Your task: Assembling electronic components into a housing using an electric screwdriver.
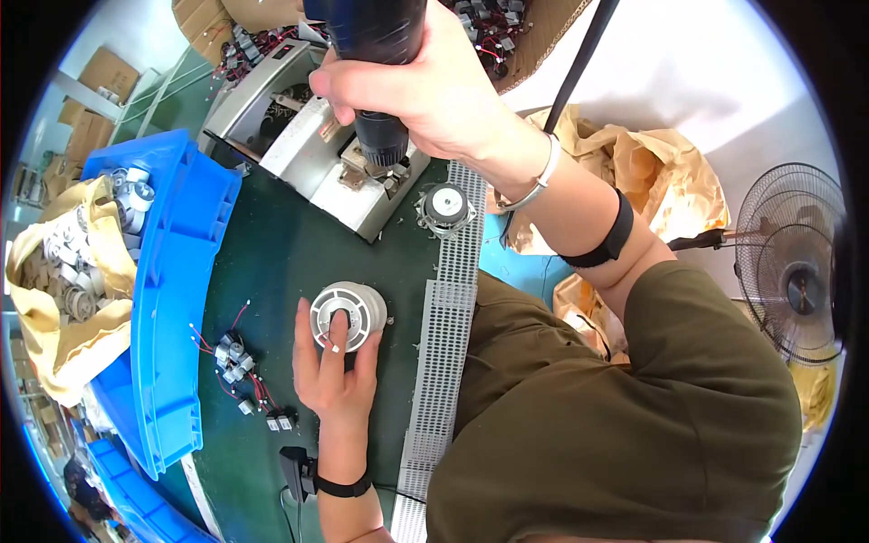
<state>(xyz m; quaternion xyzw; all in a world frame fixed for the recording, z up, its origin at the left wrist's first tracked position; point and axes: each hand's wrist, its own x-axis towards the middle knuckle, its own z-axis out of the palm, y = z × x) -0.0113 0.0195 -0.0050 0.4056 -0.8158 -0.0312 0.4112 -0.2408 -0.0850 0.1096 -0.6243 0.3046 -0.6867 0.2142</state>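
Observation:
My right hand (425,86) grips a black power screwdriver (378,36). Its collar points down at the front of a grey metal screw feeder (312,149); the tip is hidden, so I cannot tell whether it touches. My left hand (337,366) is closed around a white round plastic housing (369,303) on the dark green tabletop. One finger presses on the dark centre of the housing's spoked face, where a small wire connector shows. Beyond the housing, near the table edge, sits a second round part (445,206) with a metal rim and white centre.
Several small motors with wires (235,357) lie left of my left hand. A blue bin (176,271) with a bag of white plastic parts stands at the left. A perforated metal strip (442,339) edges the table. Brown paper (647,172) and a fan (797,271) are at the right.

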